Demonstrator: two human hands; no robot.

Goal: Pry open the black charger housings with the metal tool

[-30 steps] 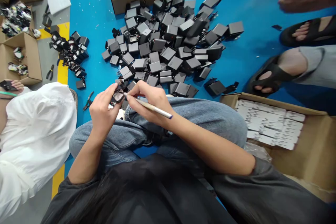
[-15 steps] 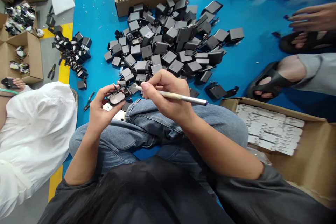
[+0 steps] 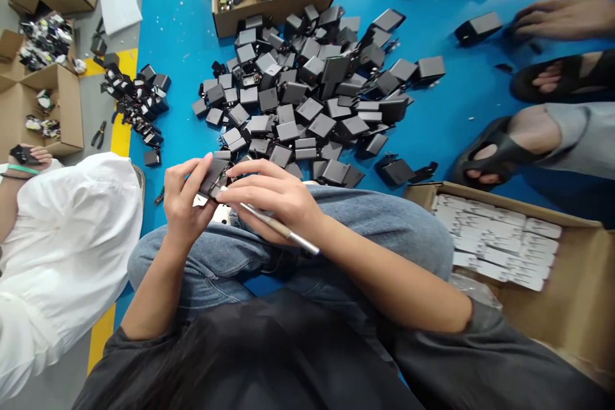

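My left hand (image 3: 185, 202) is closed around a dark grey plastic housing (image 3: 212, 175), held tilted above my lap, with small inner parts showing along its right side. My right hand (image 3: 276, 195) grips a slim pen-like tool (image 3: 283, 229) with a silver end, pointing down to the right. Its fingertips meet the right edge of the housing, and the tool's tip is hidden there. Just beyond both hands lies a large heap of similar dark grey housings (image 3: 287, 132) on the blue floor.
A cardboard box (image 3: 278, 16) of mixed parts stands behind the heap. To my right, another carton (image 3: 576, 256) holds rows of white pieces. A co-worker's hand (image 3: 567, 17) and sandalled feet are at the right. Someone in white sits at the left, near pliers (image 3: 98, 135).
The housing has been turned in my left hand, its grey outer side now showing. My right hand has moved left and down onto it, the tool swinging to a steeper slant.
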